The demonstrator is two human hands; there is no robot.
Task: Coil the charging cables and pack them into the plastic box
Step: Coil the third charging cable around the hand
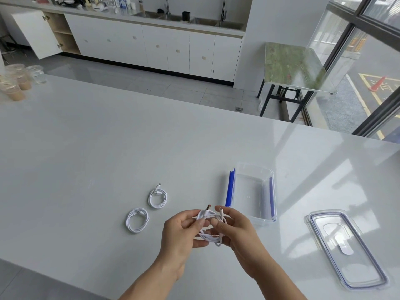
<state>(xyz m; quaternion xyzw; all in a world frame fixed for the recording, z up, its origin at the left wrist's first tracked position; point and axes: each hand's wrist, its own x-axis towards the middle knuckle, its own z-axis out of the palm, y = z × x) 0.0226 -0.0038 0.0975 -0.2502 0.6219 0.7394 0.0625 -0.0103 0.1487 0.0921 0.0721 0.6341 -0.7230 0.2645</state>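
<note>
Both hands hold one white charging cable (211, 236) wound into a loop above the white table (108, 148). My left hand (184, 232) pinches the loop's left side near an orange-tipped plug. My right hand (236, 230) grips the right side, and the other plug sticks up by its fingers. Two more white coiled cables lie on the table to the left, one (137, 220) nearer me and one (157, 197) farther back. The clear plastic box (252, 192) with blue side clips stands open and holds nothing, just right of my hands.
The box's clear lid (346, 247) lies flat at the right, near the table's front edge. Several plastic cups (17, 83) of drink stand at the far left corner. Beyond the table are floor, white cabinets and a small green-topped table (296, 66).
</note>
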